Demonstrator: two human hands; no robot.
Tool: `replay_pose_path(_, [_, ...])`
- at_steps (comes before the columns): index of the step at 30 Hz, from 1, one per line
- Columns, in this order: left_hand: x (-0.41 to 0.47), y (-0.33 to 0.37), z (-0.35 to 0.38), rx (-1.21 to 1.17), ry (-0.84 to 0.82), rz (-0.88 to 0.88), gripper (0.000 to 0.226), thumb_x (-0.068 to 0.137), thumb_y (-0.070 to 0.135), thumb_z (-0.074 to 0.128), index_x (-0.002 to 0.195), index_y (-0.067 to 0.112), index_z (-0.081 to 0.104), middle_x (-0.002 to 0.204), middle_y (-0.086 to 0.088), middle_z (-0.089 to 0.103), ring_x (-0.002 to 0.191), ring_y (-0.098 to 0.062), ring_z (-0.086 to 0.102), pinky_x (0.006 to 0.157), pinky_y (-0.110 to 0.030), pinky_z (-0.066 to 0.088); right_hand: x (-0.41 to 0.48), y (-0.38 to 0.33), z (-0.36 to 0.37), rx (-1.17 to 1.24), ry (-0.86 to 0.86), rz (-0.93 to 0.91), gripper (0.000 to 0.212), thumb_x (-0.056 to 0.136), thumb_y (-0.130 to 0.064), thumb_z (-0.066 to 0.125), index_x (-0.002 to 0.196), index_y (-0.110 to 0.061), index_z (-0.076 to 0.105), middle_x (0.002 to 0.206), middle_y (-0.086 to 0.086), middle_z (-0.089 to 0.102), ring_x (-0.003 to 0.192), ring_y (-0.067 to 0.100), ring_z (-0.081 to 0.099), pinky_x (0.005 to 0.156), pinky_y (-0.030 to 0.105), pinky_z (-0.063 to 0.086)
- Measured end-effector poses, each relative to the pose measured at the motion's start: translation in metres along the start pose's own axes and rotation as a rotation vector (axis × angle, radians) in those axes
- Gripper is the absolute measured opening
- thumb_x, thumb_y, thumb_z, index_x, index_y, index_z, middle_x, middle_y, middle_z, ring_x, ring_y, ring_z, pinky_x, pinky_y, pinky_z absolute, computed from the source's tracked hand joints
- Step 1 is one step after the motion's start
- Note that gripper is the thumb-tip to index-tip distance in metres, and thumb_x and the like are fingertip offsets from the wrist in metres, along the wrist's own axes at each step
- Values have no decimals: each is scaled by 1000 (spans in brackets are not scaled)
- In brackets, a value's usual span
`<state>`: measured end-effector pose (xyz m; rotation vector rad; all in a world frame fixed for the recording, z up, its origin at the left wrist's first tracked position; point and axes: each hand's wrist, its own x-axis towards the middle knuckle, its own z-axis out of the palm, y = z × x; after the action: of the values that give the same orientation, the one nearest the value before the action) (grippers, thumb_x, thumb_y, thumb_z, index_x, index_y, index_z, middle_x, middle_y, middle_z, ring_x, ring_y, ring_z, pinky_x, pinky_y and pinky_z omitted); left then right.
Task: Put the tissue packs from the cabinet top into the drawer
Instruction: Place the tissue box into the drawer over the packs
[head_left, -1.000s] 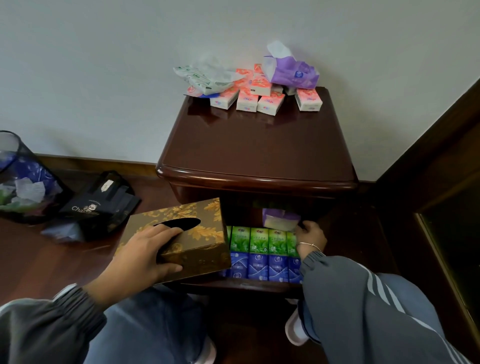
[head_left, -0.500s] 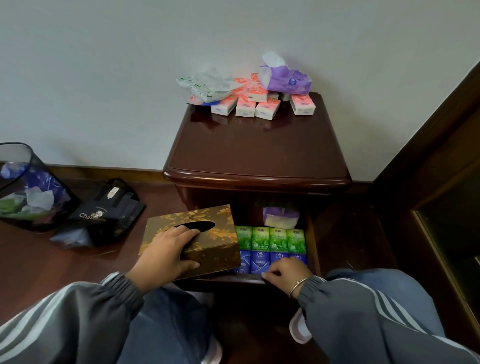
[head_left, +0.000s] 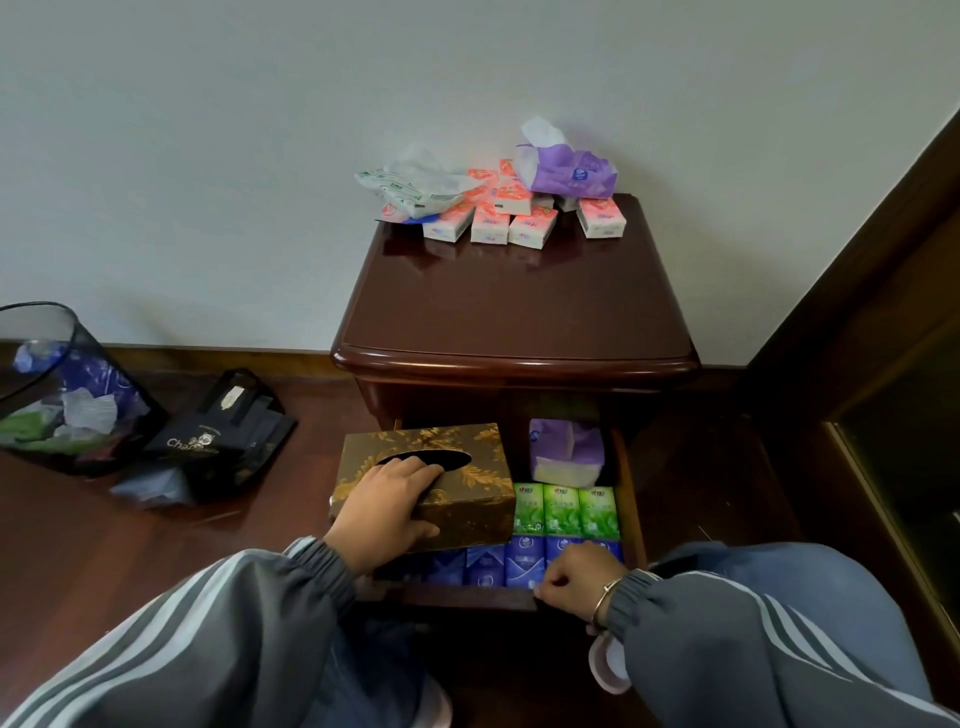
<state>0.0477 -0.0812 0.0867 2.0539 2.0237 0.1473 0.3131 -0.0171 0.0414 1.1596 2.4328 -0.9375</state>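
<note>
Pink-and-white tissue packs (head_left: 524, 228) on dark wooden cabinet top (head_left: 514, 312), not yet stowed | drawer (head_left: 631, 499) open, part-filled | left hand (head_left: 389, 512) grips gold patterned box (head_left: 467, 514) | right hand (head_left: 574, 574) curled at drawer front, hold unclear

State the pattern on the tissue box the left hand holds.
The tissue box is brown with gold leaves; head view.

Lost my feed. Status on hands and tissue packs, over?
Left hand grips gold tissue box above drawer. Right hand grips its front. Pink packs on cabinet top.
</note>
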Motion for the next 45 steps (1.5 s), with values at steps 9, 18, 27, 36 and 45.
replay_pose_path(9, [0,2,5,-22,9,31,73,78,46,69,142,27,39,132,9,48,123,-15,43,104,-30,32,2,1,-3,339,-102,171,36,89,-42,57,82,-12,74,76,-3,69,56,-4,54,70,14,49])
replay_pose_path(18, [6,19,10,-152,46,131,73,77,44,70,141,25,40,132,8,50,120,-14,46,105,-32,35,23,-19,-37,1553,-93,527,87,48,-65,72,122,-25,51,123,7,59,99,28,62,72,43,54])
replay_pose_path(27, [16,34,16,-65,295,51,72,82,47,66,145,26,38,145,4,42,135,-19,36,115,-40,20,30,-10,-39,1741,206,551,61,57,-40,84,106,-16,56,108,17,63,100,33,62,82,53,54])
replay_pose_path(36, [11,4,43,-884,278,-707,51,84,34,71,126,13,51,121,-1,59,102,-12,54,82,-24,48,55,-13,-33,1670,235,680,42,66,-40,79,87,-17,51,87,13,61,82,28,62,63,42,56])
replay_pose_path(45, [7,-11,44,-1007,441,-813,54,81,28,74,129,17,51,111,7,61,107,-10,58,94,-33,52,72,-29,-32,1681,205,646,52,62,-47,79,94,-16,52,100,16,62,93,31,62,80,50,55])
